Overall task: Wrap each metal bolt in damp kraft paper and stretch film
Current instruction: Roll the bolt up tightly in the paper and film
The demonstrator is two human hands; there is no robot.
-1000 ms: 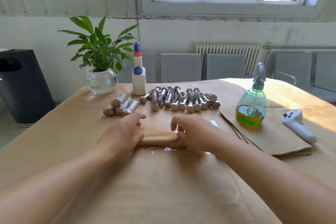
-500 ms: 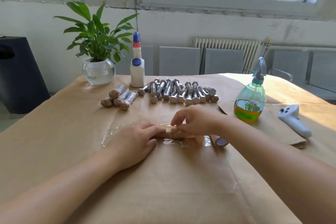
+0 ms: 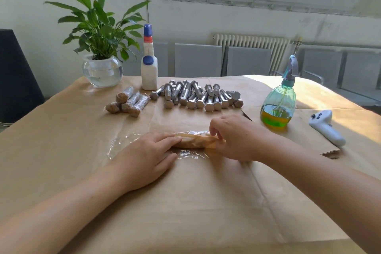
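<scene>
A bolt rolled in kraft paper [image 3: 193, 140] lies crosswise at the table's middle on a sheet of clear stretch film [image 3: 123, 142]. My left hand [image 3: 147, 154] lies flat with straight fingers pressing the roll's left end. My right hand [image 3: 233, 136] pinches the paper at the roll's right end with curled fingers. Behind them lies a row of several bare metal bolts [image 3: 198, 97]. Several wrapped bolts [image 3: 127, 103] are piled to the left of that row.
A green spray bottle [image 3: 278, 107] stands at the right, a white controller [image 3: 325, 128] beyond it on a stack of kraft sheets [image 3: 296, 142]. A white glue bottle [image 3: 149, 68] and a potted plant in a glass bowl [image 3: 102, 70] stand at the back left.
My left hand went from cupping the roll to lying flat on its left end. My right hand shifted to the right end and pinches it. The film now shows spread out to the left.
</scene>
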